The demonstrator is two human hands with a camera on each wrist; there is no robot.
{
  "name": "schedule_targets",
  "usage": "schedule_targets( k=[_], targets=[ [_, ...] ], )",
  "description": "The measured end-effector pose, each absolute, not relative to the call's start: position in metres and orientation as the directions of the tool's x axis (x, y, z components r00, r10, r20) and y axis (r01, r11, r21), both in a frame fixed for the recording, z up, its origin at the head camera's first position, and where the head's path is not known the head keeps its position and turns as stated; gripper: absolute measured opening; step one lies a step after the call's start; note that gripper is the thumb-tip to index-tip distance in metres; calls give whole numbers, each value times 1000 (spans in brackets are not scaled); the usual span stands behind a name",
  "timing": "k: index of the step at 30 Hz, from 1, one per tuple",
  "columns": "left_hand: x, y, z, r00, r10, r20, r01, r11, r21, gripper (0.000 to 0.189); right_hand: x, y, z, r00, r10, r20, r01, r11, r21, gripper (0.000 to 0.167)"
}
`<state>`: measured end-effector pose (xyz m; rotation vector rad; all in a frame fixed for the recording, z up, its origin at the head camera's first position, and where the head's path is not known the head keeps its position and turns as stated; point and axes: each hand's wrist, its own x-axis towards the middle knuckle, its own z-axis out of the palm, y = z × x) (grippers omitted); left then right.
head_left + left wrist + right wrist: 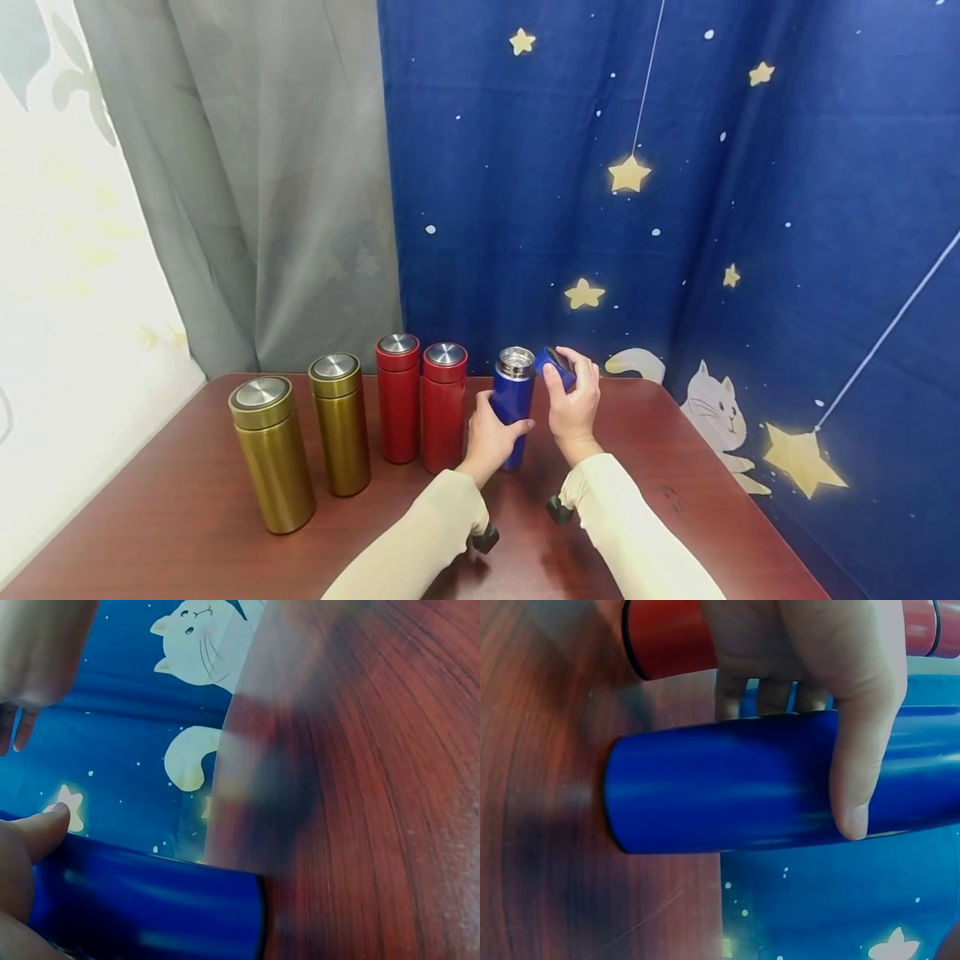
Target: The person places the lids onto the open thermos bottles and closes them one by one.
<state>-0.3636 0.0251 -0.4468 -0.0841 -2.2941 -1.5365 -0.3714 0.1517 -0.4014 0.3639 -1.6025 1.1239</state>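
A blue thermos flask [513, 398] stands upright on the table, its steel mouth uncovered. My left hand [491, 435] grips its body, thumb across the near side; the right wrist view shows that thumb on the blue flask [727, 791] from close by. Up beside the mouth, my right hand [576, 404] pinches the blue lid [556, 367], which is tilted and apart from the flask. In the left wrist view the blue flask [150, 907] fills the lower left, with part of the right hand [37, 660] above; the lid is out of that view.
Left of the blue flask stand two red flasks [444, 417] [398, 408] with lids on. Farther left are two gold flasks [342, 433] [276, 467], also lidded. The reddish wooden table [187, 517] ends at a grey curtain [300, 208] and a blue starry curtain [525, 183].
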Motion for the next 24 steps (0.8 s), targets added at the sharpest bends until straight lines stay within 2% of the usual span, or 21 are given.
schedule_targets(
  k=[12, 20, 24],
  targets=[
    [-352, 15, -449, -941, -60, 332, 282, 399, 872, 79, -373, 142, -392, -389, 262, 883, -755, 458, -469, 35],
    [-347, 10, -451, -935, -16, 353, 321, 379, 868, 77, -368, 135, -389, -460, 202, 865, -741, 450, -499, 42],
    [-346, 7, -450, -937, 15, 349, 331, 355, 874, 75, -369, 133, -387, -464, 165, 871, -743, 464, -483, 43]
  ],
)
